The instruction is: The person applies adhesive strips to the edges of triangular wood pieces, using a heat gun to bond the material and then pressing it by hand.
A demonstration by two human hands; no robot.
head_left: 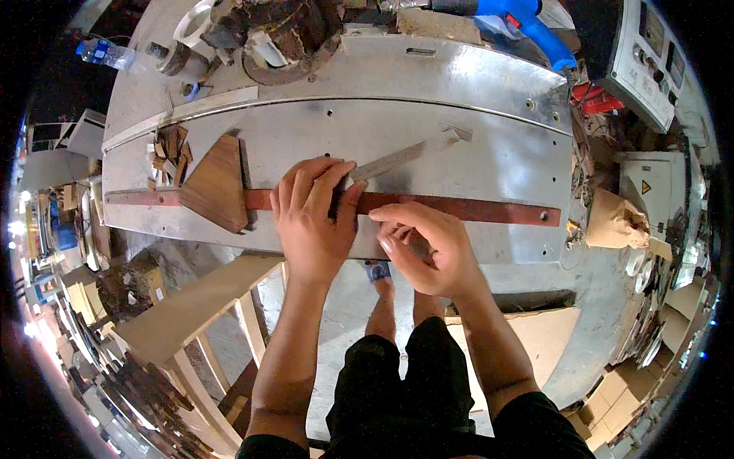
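Observation:
My left hand (315,218) is closed at the middle of the metal table, its thumb and forefinger around the near end of a narrow grey-brown strip (405,157). The strip slants away to the right, with a short angled piece at its far end. Beneath this hand runs a long reddish-brown bar (459,208) with a hole near each end. My right hand (428,249) is close to the bar's near edge, fingers curled and thumb bent in; anything inside it is hidden. A tapered brown wooden block (216,183) lies across the bar on the left.
Small wood offcuts (172,157) lie left of the block. Along the table's back are a dark round object (294,38), a blue power tool (535,30) and a plastic bottle (107,53). A wooden frame (206,306) stands below left, a control box (650,57) at right.

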